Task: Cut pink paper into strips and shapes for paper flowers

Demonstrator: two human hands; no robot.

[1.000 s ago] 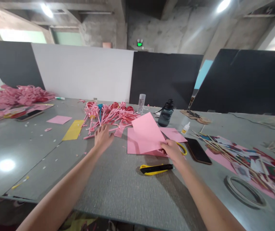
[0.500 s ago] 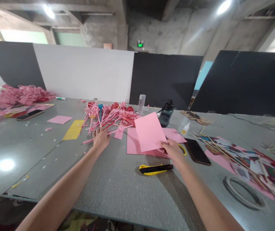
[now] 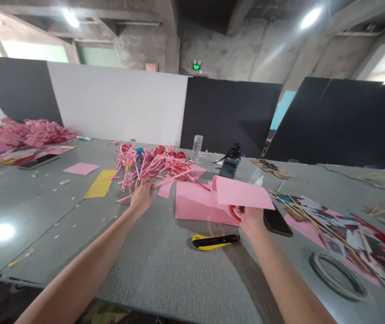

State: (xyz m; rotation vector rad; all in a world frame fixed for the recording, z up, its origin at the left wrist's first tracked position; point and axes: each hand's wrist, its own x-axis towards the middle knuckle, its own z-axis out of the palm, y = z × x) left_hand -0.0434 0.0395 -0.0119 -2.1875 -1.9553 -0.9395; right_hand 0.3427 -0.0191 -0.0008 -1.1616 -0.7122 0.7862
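While both forearms reach in from the near edge of a grey table (image 3: 165, 265), the left hand (image 3: 141, 192) rests with bent fingers on the near side of a tangled bundle of pink paper strips (image 3: 158, 164); whether it grips any of them cannot be told. The right hand (image 3: 252, 219) has its fingers partly hidden under a raised pink sheet (image 3: 243, 193), right of centre, with a curled left edge. They bend beside a red loop (image 3: 233, 215), and their grip cannot be made out. Below and to the left of the raised piece, a larger pink sheet (image 3: 192, 202) lies flat.

Three containers stand farther back. A clear bottle (image 3: 197, 149) with a pale cap is upright at the far middle; its contents cannot be made out. To its right is a dark bottle (image 3: 230, 166) with a black lid and strap, its dark walls obscuring the inside. A small white bottle (image 3: 259, 181) shows only its tip above the raised paper.

Nearer, a yellow and black box cutter (image 3: 214, 242) lies in front of the flat sheet. A phone (image 3: 278, 222) lies just right of the right hand, and a yellow paper (image 3: 100, 183) left of the bundle.
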